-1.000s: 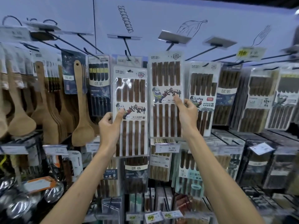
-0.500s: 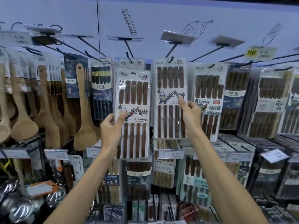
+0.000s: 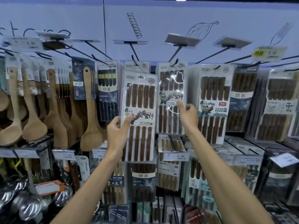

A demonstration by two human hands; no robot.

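My left hand (image 3: 119, 131) pinches the left edge of a pack of dark wooden chopsticks (image 3: 139, 115), thumb on its front, and holds it free in front of the display. My right hand (image 3: 188, 117) grips the right edge of a second, similar chopstick pack (image 3: 171, 97) with the thumb across its front. That pack's top sits at a black peg hook (image 3: 175, 62).
More chopstick packs (image 3: 213, 101) hang to the right and below. Wooden spatulas and spoons (image 3: 90, 110) hang at the left, metal ladles (image 3: 30, 206) lower left. Price tags (image 3: 176, 156) line the shelf rails. Bare pegs (image 3: 134, 50) stick out toward me overhead.
Both packs sit a little lower in view as my head tilted up. My hands keep the same hold on them and have barely shifted against the display.
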